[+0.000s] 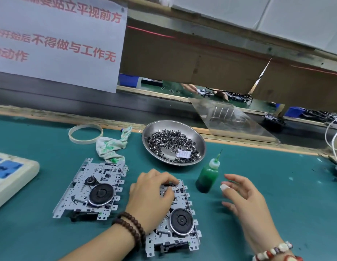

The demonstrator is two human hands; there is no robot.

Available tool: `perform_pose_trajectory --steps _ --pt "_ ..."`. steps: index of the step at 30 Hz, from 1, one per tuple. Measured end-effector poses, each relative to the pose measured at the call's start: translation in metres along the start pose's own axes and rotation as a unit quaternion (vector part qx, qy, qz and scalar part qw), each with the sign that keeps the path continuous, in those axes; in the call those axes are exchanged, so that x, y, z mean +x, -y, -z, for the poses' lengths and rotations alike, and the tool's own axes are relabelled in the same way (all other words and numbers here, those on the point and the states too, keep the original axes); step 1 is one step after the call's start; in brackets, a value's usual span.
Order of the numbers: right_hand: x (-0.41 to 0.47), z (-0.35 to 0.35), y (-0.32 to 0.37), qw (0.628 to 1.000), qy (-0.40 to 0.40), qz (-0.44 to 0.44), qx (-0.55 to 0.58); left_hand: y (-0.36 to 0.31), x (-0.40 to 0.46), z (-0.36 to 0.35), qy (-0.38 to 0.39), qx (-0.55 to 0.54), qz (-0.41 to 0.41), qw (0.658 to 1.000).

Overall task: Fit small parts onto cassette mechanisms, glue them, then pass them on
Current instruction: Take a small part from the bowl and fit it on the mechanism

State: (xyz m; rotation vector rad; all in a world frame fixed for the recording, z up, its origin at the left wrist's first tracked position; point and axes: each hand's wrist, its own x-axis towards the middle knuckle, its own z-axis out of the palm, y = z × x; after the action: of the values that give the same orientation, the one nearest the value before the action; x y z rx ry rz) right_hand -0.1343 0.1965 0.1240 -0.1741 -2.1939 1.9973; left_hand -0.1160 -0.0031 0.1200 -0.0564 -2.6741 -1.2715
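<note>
pressing curled left hand [151, 196] fingers onto the near mechanism [175, 221], we hold our right hand [243, 196] spread, empty, beside the glue bottle [208, 176].

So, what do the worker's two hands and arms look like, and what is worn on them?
Both forearms are bare, with no sleeves or gloves. The left hand has two strands of dark brown round wooden beads on its wrist. The right hand has a wrist bracelet of white, red and dark beads, and white tape wrapped around one fingertip.
</note>
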Motion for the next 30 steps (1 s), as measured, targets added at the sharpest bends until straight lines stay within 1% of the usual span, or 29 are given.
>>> perform_pose_trajectory --steps 5,8,12,16,20,22,26,30 --pt "0.009 0.002 -0.001 0.999 0.012 0.002 -0.035 -0.004 0.011 -0.001 -0.016 0.028 0.005 0.999" --pt "0.013 0.006 0.000 0.999 0.016 0.007 -0.042 -0.004 0.014 -0.004 -0.031 0.018 0.019 0.999" --pt "0.019 0.010 0.001 0.999 0.007 0.003 -0.037 -0.001 0.016 -0.005 -0.035 0.005 0.013 0.999" --pt "0.023 0.008 0.002 0.998 0.007 0.024 -0.063 0.003 0.015 -0.003 -0.034 -0.025 -0.001 0.999" --pt "0.025 0.008 0.002 0.993 0.015 0.044 -0.106 0.013 0.010 0.005 -0.045 -0.080 0.028 0.995" --pt "0.025 0.007 -0.001 0.990 0.043 0.045 -0.128 0.016 0.009 0.007 -0.042 -0.089 0.032 0.995" --pt "0.029 -0.004 -0.001 0.973 0.142 0.055 -0.171 0.018 0.012 0.005 -0.036 -0.080 0.024 0.996" --pt "0.039 -0.011 0.002 0.965 0.196 0.070 -0.162 0.021 0.016 0.007 -0.029 -0.074 0.032 0.996"
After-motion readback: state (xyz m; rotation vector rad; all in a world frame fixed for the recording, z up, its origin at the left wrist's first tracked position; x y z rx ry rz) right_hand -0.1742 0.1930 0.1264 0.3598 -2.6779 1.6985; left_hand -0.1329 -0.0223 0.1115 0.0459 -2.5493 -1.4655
